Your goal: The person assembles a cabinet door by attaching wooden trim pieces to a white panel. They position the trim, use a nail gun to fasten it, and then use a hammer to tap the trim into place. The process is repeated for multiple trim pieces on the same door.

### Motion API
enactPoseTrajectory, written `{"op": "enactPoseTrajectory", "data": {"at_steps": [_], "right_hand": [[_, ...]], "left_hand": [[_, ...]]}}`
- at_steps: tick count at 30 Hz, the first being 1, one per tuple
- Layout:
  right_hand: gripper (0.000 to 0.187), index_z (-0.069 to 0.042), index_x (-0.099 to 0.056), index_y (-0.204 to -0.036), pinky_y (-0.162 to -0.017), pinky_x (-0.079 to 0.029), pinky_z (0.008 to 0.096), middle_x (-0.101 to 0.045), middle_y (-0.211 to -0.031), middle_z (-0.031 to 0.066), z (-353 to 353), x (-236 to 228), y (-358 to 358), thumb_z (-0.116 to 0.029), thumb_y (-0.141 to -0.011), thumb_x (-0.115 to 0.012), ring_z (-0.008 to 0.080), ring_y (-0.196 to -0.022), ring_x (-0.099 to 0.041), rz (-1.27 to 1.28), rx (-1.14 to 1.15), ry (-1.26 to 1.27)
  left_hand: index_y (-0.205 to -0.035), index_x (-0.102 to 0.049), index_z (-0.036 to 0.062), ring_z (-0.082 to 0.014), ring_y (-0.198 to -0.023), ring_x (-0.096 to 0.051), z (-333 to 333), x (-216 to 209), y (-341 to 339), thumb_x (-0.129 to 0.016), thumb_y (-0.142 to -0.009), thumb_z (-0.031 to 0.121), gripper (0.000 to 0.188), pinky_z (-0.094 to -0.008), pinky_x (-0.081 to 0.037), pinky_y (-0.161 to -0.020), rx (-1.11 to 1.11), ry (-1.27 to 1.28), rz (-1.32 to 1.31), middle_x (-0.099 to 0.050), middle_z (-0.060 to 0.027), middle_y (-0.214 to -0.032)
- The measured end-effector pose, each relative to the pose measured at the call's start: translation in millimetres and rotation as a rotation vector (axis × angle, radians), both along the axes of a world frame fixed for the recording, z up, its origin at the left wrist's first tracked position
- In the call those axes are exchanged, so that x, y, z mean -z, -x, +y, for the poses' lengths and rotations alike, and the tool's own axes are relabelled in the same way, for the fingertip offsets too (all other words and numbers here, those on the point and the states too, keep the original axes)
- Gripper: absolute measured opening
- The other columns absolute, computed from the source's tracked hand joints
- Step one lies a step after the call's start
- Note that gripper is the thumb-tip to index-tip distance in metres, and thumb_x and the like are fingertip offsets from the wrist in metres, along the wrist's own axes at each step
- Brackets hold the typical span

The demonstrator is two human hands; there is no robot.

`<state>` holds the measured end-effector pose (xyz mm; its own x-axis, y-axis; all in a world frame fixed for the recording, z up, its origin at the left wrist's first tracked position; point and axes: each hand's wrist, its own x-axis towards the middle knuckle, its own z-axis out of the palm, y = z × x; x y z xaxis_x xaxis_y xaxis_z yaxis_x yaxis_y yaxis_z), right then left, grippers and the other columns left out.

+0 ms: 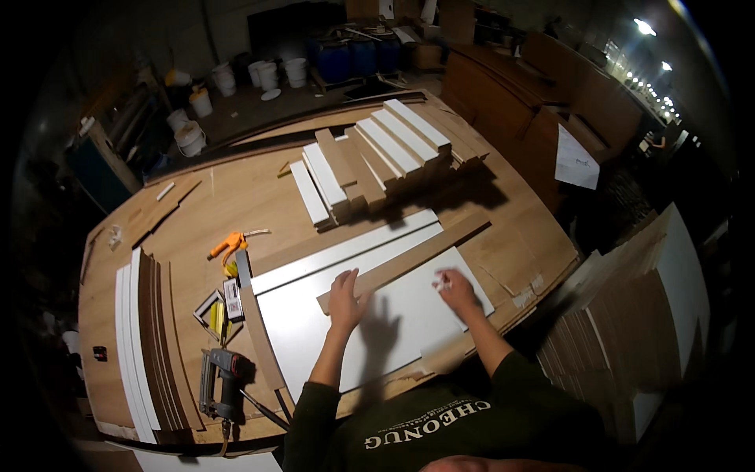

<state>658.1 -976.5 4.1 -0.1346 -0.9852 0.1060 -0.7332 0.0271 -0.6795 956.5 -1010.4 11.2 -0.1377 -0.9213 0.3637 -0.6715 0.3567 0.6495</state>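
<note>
A white panel (314,346) lies flat on the wooden worktable in front of me. Across it, on a slant, is a brown board strip (417,256). My left hand (344,300) grips this strip near its left end, thumb to the right. Over the panel's right part is my right hand (458,294), its fingers pinched together around a small whitish bit that is too small to name. Along the panel's far side runs a white strip (354,250), and a brown strip (263,338) lies along its left edge.
Stacked white and brown boards (370,157) stand at the far side. To the left are an orange air blow gun (232,244), a nail gun (224,381) with a hose, a small box (233,299) and long strips (149,346). Panels (621,338) are piled at right.
</note>
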Motion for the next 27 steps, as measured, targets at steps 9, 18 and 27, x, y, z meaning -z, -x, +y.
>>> {"op": "enactPoseTrajectory", "data": {"at_steps": [9, 18, 27], "right_hand": [[0.016, -0.008, -0.061, -0.089, -0.07, -0.051, 0.0422, -0.062, -0.088, 0.0109, 31, 63, 6, -0.021, -0.087, -0.052, 0.0284, -0.082, -0.061, 0.273, -0.122, -0.178], [0.013, -0.007, -0.062, -0.091, -0.067, -0.048, 0.0403, -0.061, -0.083, 0.01, 35, 145, 16, -0.017, -0.083, -0.062, 0.0281, -0.075, -0.059, 0.198, -0.251, 0.274], [0.005, -0.004, -0.063, -0.084, -0.065, -0.046, 0.0422, -0.062, -0.081, 0.0128, 24, 113, 7, -0.008, -0.081, -0.063, 0.0311, -0.074, -0.058, -0.18, -0.27, 0.299]], "left_hand": [[-0.089, -0.054, 0.0056, -0.0167, -0.063, -0.059, -210, 9, 110, -0.06, -0.09, 0.028, 0.023, -0.0253, -0.048, -0.052, -0.024, -0.642, 1.332, -0.058, -0.0046, -0.074], [-0.098, -0.051, 0.0041, -0.0184, -0.072, -0.063, -96, 5, 111, -0.053, -0.096, 0.02, 0.017, -0.0316, -0.053, -0.064, -0.278, -0.54, 1.352, -0.063, -0.011, -0.084], [-0.12, -0.053, -0.0005, -0.0203, -0.079, -0.066, 193, -14, -30, -0.056, -0.093, 0.015, 0.032, -0.0316, -0.054, -0.072, -0.645, -0.377, 0.994, -0.066, -0.0111, -0.09]]}}
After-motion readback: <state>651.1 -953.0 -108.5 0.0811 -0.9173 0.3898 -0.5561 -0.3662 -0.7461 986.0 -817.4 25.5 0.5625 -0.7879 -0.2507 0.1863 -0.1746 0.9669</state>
